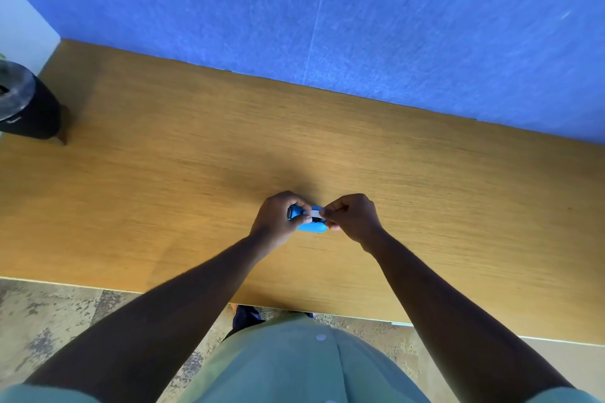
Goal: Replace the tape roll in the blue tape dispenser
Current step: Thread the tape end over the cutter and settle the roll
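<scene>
- We see a bright blue tape dispenser (311, 226) on the table (163, 173), which is honey-brown wood with fine streaked grain.
- Across the dispenser's top runs a strip of pale, whitish tape (315, 213).
- Behind the table stands a felt-like partition (327, 10) in mottled royal blue.
- At the table's far left corner sits a black bin (29, 108) with a greyish liner.
- In front of the table, the floor (49, 321) is beige with grey-brown blotches.
- Nearest us, the shirt (294, 366) is pale green with a white button.
</scene>
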`<move>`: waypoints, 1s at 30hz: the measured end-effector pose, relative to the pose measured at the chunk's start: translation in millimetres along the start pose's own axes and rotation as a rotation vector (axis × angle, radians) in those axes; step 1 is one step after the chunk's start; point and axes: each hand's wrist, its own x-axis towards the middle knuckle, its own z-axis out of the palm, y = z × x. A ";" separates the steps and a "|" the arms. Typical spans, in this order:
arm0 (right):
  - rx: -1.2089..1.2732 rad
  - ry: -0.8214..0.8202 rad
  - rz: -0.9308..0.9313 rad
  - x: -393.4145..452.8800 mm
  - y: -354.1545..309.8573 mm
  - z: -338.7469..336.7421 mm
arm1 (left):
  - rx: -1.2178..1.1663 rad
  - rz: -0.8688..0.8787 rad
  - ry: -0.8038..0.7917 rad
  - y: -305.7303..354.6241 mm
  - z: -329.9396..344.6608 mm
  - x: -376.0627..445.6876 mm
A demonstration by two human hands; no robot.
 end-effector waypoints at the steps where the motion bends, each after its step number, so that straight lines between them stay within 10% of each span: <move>1: -0.007 -0.004 0.017 0.2 -2.2 -1.3 | -0.005 0.002 0.000 0.3 0.2 0.4; 30: -0.321 -0.013 0.046 3.8 -38.4 5.6 | 0.119 -0.017 0.027 9.3 4.9 0.4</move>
